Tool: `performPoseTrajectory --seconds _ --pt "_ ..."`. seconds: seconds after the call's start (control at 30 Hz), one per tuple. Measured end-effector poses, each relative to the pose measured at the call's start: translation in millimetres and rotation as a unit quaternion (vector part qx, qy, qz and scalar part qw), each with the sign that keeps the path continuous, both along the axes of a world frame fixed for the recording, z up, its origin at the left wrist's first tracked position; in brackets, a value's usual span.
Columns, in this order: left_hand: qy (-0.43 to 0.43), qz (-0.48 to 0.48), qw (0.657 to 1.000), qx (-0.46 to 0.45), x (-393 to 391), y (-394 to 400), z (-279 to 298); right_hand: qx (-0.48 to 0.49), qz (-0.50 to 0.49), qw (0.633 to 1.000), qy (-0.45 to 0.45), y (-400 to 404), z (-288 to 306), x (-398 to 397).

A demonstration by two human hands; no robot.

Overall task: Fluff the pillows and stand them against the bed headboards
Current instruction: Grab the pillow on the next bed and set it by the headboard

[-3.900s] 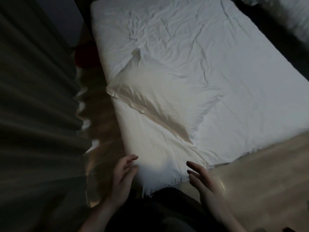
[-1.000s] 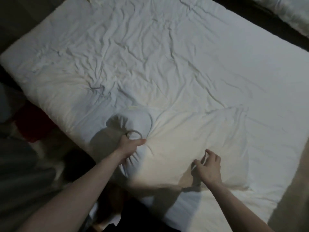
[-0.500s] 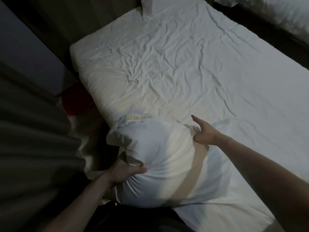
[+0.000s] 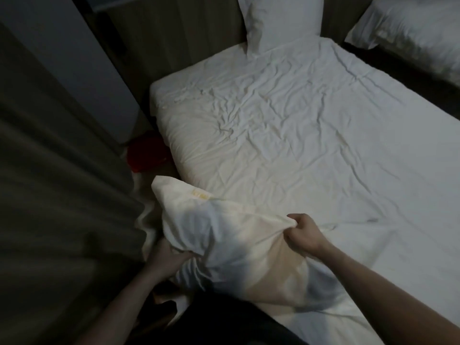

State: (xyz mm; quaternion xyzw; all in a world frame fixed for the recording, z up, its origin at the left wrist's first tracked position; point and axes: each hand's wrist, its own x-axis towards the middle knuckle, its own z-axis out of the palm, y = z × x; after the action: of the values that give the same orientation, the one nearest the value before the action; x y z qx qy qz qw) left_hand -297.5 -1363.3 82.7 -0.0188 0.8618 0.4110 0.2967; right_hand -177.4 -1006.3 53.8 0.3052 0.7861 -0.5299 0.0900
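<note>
Fingers [image 4: 296, 221] of the right hand [image 4: 302, 234] clench a bunch of the pillow [image 4: 239, 247], while the left hand [image 4: 165, 261] grips its lower end. Largest, the bed [image 4: 286, 145] carries the pillow at its near edge, half lifted. A second pillow [image 4: 280, 21] stands at the bed's headboard [image 4: 199, 28]. Fluffing seems underway; next, carry it to the headboard and stand it upright.

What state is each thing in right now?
Held pillow: lifted at the bed's near edge, bunched.
Left hand: grips the pillow's lower left end.
Right hand: grips its upper right edge.
Far pillow: standing against the headboard.
Sheet: wrinkled.
</note>
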Motion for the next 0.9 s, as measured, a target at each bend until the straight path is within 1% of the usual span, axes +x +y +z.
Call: performPoseTrajectory --seconds 0.1,0.17,0.27,0.37,0.47,0.53,0.6,0.7,0.8,0.9 --pt "0.054 0.065 0.996 -0.015 -1 -8 20 -0.007 0.049 0.998 0.032 -27 15 -1" --pt "0.106 0.074 0.991 -0.029 -10 -10 31 0.012 0.095 0.994 0.044 -41 22 -5" --pt "0.195 -0.016 0.979 -0.063 -32 -7 42 0.013 0.144 0.988 0.055 -62 35 -13" --pt "0.240 -0.135 0.956 -0.104 -67 -4 49 0.007 0.166 0.984 0.068 -74 47 -27" --pt "0.245 -0.228 0.934 -0.127 -111 -3 54 0.022 0.171 0.981 0.088 -77 64 -47" --pt "0.239 -0.267 0.923 -0.142 -141 -1 60 0.028 0.175 0.979 0.103 -79 80 -62" --pt "0.243 -0.300 0.911 -0.145 -171 5 69 0.033 0.184 0.977 0.106 -85 91 -79" --pt "0.236 -0.353 0.889 -0.172 -213 9 79 0.037 0.185 0.978 0.088 -102 99 -108" --pt "0.206 -0.403 0.866 -0.212 -250 1 87 0.049 0.194 0.975 0.097 -125 109 -142" --pt "0.215 -0.431 0.835 -0.264 -293 -24 89 0.065 0.196 0.973 0.106 -144 117 -178"
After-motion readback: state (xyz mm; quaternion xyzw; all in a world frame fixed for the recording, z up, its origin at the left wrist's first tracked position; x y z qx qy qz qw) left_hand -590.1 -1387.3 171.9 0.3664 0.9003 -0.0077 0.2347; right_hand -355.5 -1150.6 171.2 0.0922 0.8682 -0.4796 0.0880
